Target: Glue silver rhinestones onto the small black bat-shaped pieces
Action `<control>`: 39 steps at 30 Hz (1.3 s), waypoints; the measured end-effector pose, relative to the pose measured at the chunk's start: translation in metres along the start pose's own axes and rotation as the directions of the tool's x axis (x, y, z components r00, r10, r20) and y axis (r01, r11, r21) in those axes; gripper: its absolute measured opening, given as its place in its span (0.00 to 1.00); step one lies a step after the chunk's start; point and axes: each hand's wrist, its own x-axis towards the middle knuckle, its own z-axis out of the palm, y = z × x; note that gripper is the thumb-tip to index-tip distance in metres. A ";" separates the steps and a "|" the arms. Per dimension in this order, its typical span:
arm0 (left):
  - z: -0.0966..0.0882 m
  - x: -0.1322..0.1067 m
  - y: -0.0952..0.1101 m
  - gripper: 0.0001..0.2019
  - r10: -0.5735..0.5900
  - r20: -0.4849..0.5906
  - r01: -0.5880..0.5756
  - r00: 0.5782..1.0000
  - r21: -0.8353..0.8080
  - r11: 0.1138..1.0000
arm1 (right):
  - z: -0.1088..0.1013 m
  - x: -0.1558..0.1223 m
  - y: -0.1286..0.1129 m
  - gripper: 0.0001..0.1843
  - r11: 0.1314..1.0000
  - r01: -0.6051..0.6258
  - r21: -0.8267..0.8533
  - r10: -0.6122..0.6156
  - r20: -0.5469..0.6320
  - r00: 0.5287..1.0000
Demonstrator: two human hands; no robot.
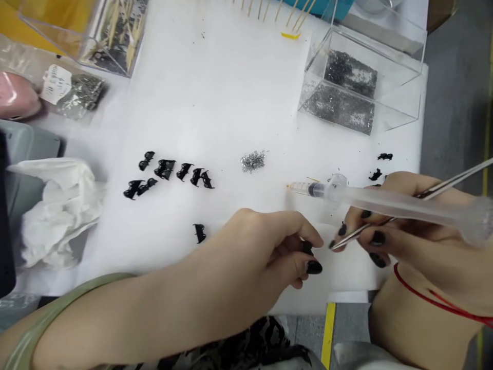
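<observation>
My left hand (269,244) rests on the white table (215,103), fingers curled in a pinch; what they hold is hidden. My right hand (404,226) grips metal tweezers (385,222) and a clear syringe (385,200), whose tip points left. The tweezer tips sit just right of my left fingertips. A single small black clip (199,233) lies left of my left hand. Several more black clips (169,174) lie in a row farther left, and a few black clips (379,167) sit above my right hand. A small pile of silver beads (253,161) lies mid-table.
A clear box of dark glittery bits (346,87) stands at the back right. Another clear box with wooden sticks (108,31) is back left, beside a bagged grey packet (77,92). Crumpled white tissue (57,205) lies at the left edge.
</observation>
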 end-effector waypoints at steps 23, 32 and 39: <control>0.004 -0.004 0.025 0.05 -0.138 -0.106 0.129 0.985 -0.087 0.988 | 0.027 -0.005 0.008 0.05 0.965 0.263 -0.002 -0.263 0.031 0.964; 0.006 -0.005 0.024 0.07 -0.123 -0.146 0.112 0.982 -0.077 0.991 | 0.034 -0.004 0.001 0.13 0.974 0.227 -0.028 -0.226 0.014 0.974; 0.007 -0.006 0.024 0.06 -0.112 -0.152 0.105 0.982 -0.055 0.993 | 0.029 -0.007 0.007 0.07 0.955 0.241 -0.173 -0.248 -0.017 0.969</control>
